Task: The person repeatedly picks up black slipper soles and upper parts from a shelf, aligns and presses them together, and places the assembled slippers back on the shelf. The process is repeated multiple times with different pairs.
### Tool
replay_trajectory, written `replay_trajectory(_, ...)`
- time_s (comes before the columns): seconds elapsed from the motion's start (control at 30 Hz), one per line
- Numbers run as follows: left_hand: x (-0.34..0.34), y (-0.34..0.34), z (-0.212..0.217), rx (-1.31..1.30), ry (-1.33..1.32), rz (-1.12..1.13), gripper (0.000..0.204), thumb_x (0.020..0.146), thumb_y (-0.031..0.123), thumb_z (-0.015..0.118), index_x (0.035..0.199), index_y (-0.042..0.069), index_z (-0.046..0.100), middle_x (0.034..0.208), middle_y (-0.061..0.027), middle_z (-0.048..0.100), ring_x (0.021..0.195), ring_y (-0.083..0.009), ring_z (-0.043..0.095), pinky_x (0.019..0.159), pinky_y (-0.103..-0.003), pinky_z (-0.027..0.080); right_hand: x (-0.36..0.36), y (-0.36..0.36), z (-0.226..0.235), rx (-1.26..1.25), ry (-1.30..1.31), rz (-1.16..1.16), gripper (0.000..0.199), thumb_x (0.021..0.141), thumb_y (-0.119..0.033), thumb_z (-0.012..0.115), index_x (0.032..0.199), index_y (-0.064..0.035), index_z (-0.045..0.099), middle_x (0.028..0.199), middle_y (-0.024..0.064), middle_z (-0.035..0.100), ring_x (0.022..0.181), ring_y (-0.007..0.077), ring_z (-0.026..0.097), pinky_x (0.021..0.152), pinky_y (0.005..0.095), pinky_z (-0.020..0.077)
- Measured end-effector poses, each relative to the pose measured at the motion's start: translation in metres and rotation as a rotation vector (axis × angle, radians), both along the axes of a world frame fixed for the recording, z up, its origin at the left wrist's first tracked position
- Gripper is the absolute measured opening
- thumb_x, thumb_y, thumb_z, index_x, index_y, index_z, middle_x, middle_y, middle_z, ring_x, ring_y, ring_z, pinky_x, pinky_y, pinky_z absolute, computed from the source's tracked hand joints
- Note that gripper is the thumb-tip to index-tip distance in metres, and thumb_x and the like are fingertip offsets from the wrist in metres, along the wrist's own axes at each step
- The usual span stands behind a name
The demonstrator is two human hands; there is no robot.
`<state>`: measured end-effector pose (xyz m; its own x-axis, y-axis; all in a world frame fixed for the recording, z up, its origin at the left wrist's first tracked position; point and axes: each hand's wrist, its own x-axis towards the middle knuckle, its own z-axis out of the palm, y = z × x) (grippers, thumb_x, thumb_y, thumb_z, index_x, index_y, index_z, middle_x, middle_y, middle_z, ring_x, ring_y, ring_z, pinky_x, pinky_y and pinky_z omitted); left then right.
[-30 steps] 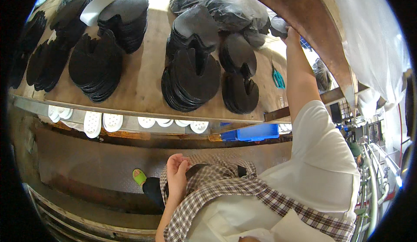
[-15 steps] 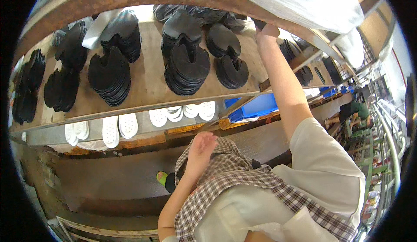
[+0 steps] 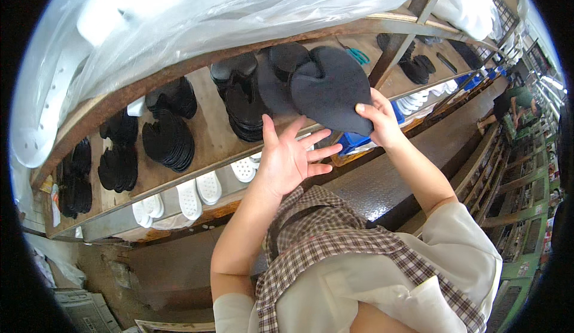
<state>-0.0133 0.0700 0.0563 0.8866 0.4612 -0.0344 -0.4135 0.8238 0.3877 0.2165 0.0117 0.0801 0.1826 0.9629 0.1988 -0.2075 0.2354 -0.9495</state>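
The right hand (image 3: 384,119) pinches a black notched sheet (image 3: 335,91), perhaps several layered, between thumb and fingers; the left hand (image 3: 288,161), palm up, spreads empty fingers near it.

Stacks of cut pieces (image 3: 168,141) stand along the middle shelf (image 3: 207,127), below plastic sheeting (image 3: 263,10), above shoes (image 3: 189,200) on a lower shelf (image 3: 107,228). Scissors (image 3: 358,55) lie beyond the piece (image 3: 335,94) in the right grip (image 3: 381,119); a bin (image 3: 357,144) sits below it, between shoes.
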Motion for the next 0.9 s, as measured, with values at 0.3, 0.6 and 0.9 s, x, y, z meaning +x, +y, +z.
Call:
replay_trajectory(0.3,0.025,0.041,0.015,0.011,-0.019,0.143,0.069,0.092,0.065,0.031,0.135,0.013,0.047,0.134,-0.0126,0.052,0.122,-0.0312,0.051,0.101,-0.047,0.043,0.033,0.015,0.010,0.651,-1.095,0.025,0.055,0.073,-0.008,0.060,0.126,-0.0020,0.049,0.122,0.0184,0.058,0.109,0.0360,0.059,0.091,0.0406,0.0465)
replay_trajectory(0.6,0.036,0.048,0.028,0.071,-0.146,0.314,0.048,0.098,0.039,0.033,0.130,0.006,0.050,0.132,-0.0148,0.053,0.120,-0.0312,0.052,0.104,-0.045,0.040,0.053,0.058,0.012,0.987,-1.309,-0.020,0.042,0.066,0.005,0.062,0.105,-0.0079,0.052,0.129,0.0141,0.055,0.118,0.0326,0.054,0.092,0.0451,0.0419)
replay_trajectory(0.9,0.025,-0.006,0.018,-0.191,-0.027,0.108,0.070,0.087,0.054,0.045,0.136,0.004,0.041,0.135,-0.0188,0.048,0.120,-0.0342,0.050,0.099,-0.050,0.041,0.061,0.069,0.008,1.073,-1.310,0.196,0.025,0.077,-0.006,0.063,0.098,-0.0116,0.051,0.128,0.0112,0.056,0.116,0.0305,0.055,0.092,0.0444,0.0428)
